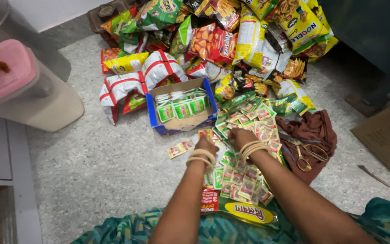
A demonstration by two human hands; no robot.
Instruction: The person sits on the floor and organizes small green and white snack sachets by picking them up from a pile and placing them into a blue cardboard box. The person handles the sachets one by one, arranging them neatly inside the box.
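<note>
Both my hands reach down to a heap of small sachet strips (249, 149), red, green and cream, spread on the speckled floor. My left hand (206, 145) has its fingers curled around a strip at the heap's left edge. My right hand (240, 137) rests on the heap with its fingers closed over sachets; what it grips is hidden. Both wrists wear gold bangles. Just beyond my hands stands an open blue cardboard box (153, 118) filled with green and white sachets (181, 107).
A large pile of snack packets (231, 40) lies behind the box. Scissors (308, 153) lie on a brown cloth (314, 131) at the right. A loose sachet strip (180, 148) lies left of my hands. A pink-lidded container (19, 86) stands at the left, cardboard (387, 135) at the right.
</note>
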